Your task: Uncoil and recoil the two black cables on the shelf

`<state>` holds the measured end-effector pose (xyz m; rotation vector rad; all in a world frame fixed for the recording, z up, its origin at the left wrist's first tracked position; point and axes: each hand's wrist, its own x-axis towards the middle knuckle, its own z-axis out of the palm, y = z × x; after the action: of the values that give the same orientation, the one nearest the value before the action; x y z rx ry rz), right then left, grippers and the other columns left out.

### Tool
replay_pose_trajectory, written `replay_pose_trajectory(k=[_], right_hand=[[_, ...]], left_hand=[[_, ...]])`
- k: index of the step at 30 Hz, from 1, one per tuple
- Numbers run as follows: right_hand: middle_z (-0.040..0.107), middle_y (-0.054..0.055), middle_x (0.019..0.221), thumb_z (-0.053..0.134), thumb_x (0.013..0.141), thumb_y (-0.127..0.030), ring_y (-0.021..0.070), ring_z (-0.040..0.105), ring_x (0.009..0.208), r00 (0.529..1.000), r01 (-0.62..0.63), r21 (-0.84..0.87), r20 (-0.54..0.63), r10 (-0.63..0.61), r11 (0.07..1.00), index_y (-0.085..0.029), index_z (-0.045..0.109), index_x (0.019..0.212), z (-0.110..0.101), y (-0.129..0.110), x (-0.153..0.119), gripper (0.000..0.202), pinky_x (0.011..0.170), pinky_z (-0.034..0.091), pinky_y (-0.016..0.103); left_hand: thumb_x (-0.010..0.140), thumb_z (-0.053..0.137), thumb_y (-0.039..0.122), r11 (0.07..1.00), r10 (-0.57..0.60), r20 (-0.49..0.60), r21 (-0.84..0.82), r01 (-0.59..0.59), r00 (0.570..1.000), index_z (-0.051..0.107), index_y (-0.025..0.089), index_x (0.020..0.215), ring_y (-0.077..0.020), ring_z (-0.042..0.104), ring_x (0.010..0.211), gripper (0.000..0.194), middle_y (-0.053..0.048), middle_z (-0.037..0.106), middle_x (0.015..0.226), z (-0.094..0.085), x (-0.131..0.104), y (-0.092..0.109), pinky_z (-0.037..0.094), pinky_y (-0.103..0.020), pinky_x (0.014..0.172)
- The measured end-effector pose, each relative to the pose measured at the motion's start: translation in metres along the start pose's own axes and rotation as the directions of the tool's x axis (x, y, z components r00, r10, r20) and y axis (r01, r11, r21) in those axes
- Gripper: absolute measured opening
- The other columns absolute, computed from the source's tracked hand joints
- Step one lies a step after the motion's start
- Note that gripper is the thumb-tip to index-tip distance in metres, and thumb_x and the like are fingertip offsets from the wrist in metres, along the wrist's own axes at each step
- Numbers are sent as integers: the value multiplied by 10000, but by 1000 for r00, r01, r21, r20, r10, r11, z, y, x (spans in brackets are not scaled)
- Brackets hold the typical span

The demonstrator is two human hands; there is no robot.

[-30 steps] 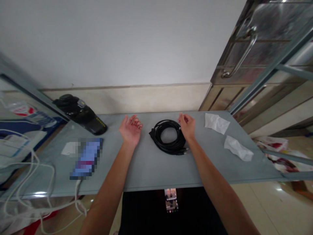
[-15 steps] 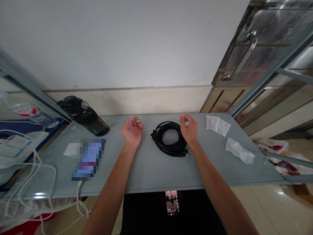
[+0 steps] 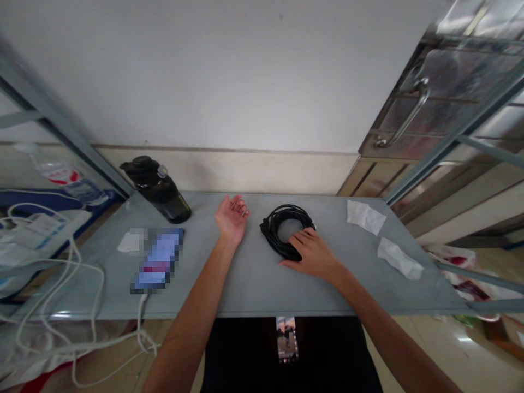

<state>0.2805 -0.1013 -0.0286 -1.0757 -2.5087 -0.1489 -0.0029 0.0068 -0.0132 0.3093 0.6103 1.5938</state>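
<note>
A coil of black cable [image 3: 273, 242] is covered at its near right side by the right hand [image 3: 311, 252]. The left hand [image 3: 232, 218] is held palm up, fingers curled, between the coil and a black bottle [image 3: 161, 191]. Two crumpled white tissues [image 3: 365, 216] are seen on the right.

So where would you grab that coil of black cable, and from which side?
I'd grip the near right part of the coil of black cable, coming from the right, where the right hand rests. It lies flat with an open middle, so fingers could probably curl inside the ring, thumb outside.
</note>
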Motion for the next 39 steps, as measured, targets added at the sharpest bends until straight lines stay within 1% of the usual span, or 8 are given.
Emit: replay_pose_trajectory(k=[3, 6, 10, 13, 16, 23, 29, 39], right_hand=[[783, 91, 975, 740, 1062, -699, 292, 742, 986, 999, 31, -53, -5, -31, 998, -199, 733, 1060, -2, 11, -5, 499, 997, 504, 448], [783, 91, 951, 727, 1073, -690, 282, 736, 941, 999, 14, -90, -31, -17, 996, -209, 723, 1001, -4, 28, -14, 487, 988, 501, 434], [793, 103, 952, 706, 1068, -720, 297, 741, 951, 992, -106, -106, -83, 97, 989, -230, 732, 985, -3, 53, -29, 497, 1016, 506, 451], [793, 106, 937, 693, 1067, -725, 310, 748, 952, 970, -214, -89, -140, 200, 973, -230, 744, 989, -1, 62, -37, 504, 1007, 513, 475], [787, 95, 921, 720, 1051, -720, 309, 750, 942, 952, -260, -48, -178, 248, 964, -234, 741, 980, 1, 64, -40, 492, 1000, 515, 480], [784, 85, 932, 758, 1038, -705, 299, 753, 940, 944, -255, -13, -221, 246, 967, -228, 728, 978, 2, 65, -41, 482, 1004, 517, 471], [799, 78, 930, 791, 1012, -710, 296, 759, 935, 923, -293, 13, -255, 287, 956, -236, 735, 966, 3, 68, -44, 479, 1012, 524, 474], [809, 82, 935, 783, 1001, -749, 305, 769, 933, 912, -316, 57, -258, 320, 947, -250, 729, 960, 2, 70, -45, 504, 1004, 533, 486]], left_hand=[[1016, 747, 455, 1000, 7, 3, -2, -7, 1000, 788, 176, 974, -142, 637, 647, 286, -30, 702, 795, -3, -2, 3, 525, -287, 637], [1001, 765, 462, 1000, 3, 9, 4, -3, 1000, 784, 178, 975, -136, 644, 639, 286, -19, 703, 796, -4, -3, 5, 525, -288, 643], [1004, 758, 462, 1000, 7, 20, 7, -7, 1000, 780, 178, 971, -132, 649, 640, 287, -17, 701, 797, -3, -3, 5, 521, -283, 647], [986, 789, 474, 1000, 20, 31, 21, -21, 999, 775, 184, 962, -136, 648, 638, 291, -19, 699, 789, -3, -3, 4, 518, -283, 643], [967, 820, 493, 999, 27, 42, 42, -29, 999, 770, 195, 956, -141, 647, 637, 303, -19, 701, 788, -2, -3, 3, 521, -286, 643], [964, 823, 500, 997, 29, 37, 64, -31, 999, 769, 196, 968, -135, 650, 641, 309, -11, 699, 786, -3, -3, 1, 525, -277, 641], [967, 808, 476, 997, 15, 22, 72, -17, 1000, 771, 181, 966, -140, 651, 640, 298, -17, 700, 790, -2, -4, -1, 526, -281, 629], [982, 786, 480, 996, 13, 22, 92, -15, 1000, 765, 187, 974, -143, 656, 635, 293, -18, 701, 788, -1, -4, -4, 524, -280, 637]])
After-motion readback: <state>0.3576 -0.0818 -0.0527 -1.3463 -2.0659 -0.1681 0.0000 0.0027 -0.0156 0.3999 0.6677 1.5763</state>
